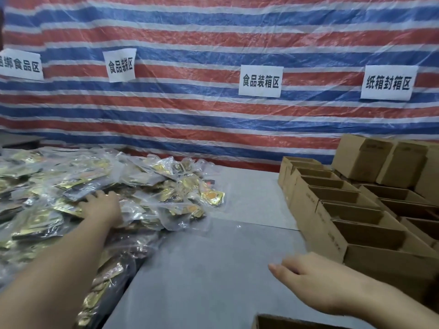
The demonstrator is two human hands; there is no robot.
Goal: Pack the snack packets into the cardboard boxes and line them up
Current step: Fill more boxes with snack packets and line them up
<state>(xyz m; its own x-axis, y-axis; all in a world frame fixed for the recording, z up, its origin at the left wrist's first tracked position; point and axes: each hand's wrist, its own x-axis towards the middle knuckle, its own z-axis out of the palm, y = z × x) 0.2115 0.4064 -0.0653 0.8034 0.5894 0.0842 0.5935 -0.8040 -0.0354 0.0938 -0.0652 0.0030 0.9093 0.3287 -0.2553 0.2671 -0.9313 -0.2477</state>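
The left hand rests spread on the snack packets heaped at nine o'clock; the right hand hovers relaxed over the bench. Open cardboard boxes wait at three o'clock. The slippery heap could slide off.

Two bare forearms come into our view from the bottom of the frame. We see no sleeve, cuff or glove on either one, down to where the picture cuts them off. Our left hand carries no ring, watch or band that we can make out. Our right hand is likewise unadorned at wrist and fingers, its short, unpainted nails just visible at the fingertips.
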